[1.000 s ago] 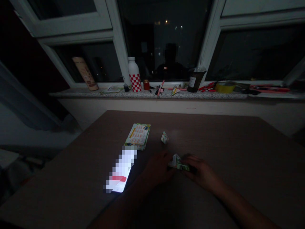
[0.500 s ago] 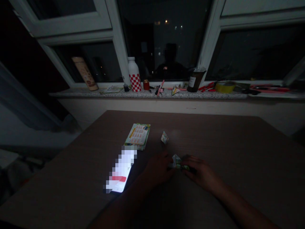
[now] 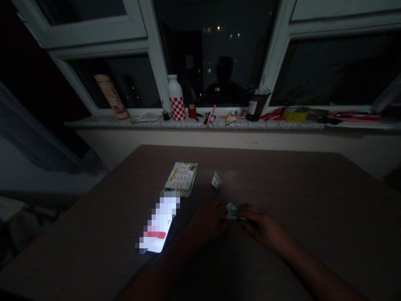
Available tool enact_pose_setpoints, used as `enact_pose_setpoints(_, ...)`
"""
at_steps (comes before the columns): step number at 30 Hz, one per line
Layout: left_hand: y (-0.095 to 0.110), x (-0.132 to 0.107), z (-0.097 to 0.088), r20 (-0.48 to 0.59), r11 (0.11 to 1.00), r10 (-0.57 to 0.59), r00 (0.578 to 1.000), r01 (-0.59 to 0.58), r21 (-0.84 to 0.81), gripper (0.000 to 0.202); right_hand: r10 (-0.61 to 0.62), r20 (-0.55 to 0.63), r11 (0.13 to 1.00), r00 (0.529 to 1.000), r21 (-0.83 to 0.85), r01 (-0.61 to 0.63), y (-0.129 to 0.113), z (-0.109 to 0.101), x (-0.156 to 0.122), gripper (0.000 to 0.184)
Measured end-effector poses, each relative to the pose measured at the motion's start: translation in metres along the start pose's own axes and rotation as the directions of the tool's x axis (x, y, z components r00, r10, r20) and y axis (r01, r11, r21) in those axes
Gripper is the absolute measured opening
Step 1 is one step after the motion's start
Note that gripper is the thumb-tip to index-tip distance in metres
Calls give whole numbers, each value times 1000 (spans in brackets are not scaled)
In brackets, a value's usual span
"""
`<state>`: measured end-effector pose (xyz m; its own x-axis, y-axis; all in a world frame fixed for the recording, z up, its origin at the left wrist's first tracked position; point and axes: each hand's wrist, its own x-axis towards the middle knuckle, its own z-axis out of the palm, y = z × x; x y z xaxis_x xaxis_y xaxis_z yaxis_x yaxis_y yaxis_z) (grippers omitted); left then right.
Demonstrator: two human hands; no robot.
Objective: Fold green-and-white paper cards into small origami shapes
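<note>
Picture a clock face laid on the table (image 3: 282, 179), centred on the folded paper (image 3: 232, 212), with 12 toward the window (image 3: 219, 46). The paper sat between both hands, a pointed bit showing on its far side. Right hand (image 3: 263, 225), at 3 o'clock: nearly closed, fingers over the paper's right end and thumb tucked low, so it looked like a pinch. Left hand (image 3: 208, 219), at 9: curled, fingertips at the left edge, but it was too dark to tell whether it gripped or just steadied.

Doing that bit well, imo, called for one hand pinning while the other pressed, edges lined up before any crease got flattened, and a light touch near the point so it didn't get squashed. More light would've helped, since the near side was basically shadow.

Headcount: two hands, one paper between them, one small folded piece (image 3: 216, 181) at 11, one lit phone (image 3: 159, 221) at 9 past the left hand, one card stack (image 3: 181, 176) at 10 (sheets overlapped, couldn't count). On the sill (image 3: 125, 125): one peach flask (image 3: 112, 97) between 10 and 11, one checked bottle (image 3: 177, 98) at 11, one red jar (image 3: 192, 112) just beside it, one folded scrap (image 3: 231, 119) at 12, one lidded cup (image 3: 257, 106) between 12 and 1. The pink and red bits were too jumbled to count.
</note>
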<state>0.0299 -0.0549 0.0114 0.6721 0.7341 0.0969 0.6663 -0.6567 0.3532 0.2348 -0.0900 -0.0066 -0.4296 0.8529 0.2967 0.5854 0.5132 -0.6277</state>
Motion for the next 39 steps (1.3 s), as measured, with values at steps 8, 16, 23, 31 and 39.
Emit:
enact_pose_setpoints(8, 0, 1, -1, 16, 1000, 4, 1000, -4, -9, 15, -8, -1, 1000, 1000, -3, 8, 0, 0, 1, 27)
enact_pose_setpoints(16, 0, 1, 1, -6, 1000, -1, 1000, 0, -5, 14, 20, -23, 1000, 1000, 11, -20, -1, 2, 3, 22)
enact_pose_setpoints(23, -1, 3, 1, -9, 1000, 2, 1000, -2, -19, 15, 32, -51, 999, 998, -11, -32, 1, 6, 5, 20)
enact_pose_setpoints(31, -2, 5, 2, -9, 999, -14, 1000, 14, -37, 18, 69, -67, 997, 995, -22, -71, 2, 6, 6, 21)
enact_pose_setpoints(39, -5, 8, 4, 4, 999, -7, 1000, 7, -32, 20, 121, -61, 992, 991, -35, -123, 0, 8, 7, 20)
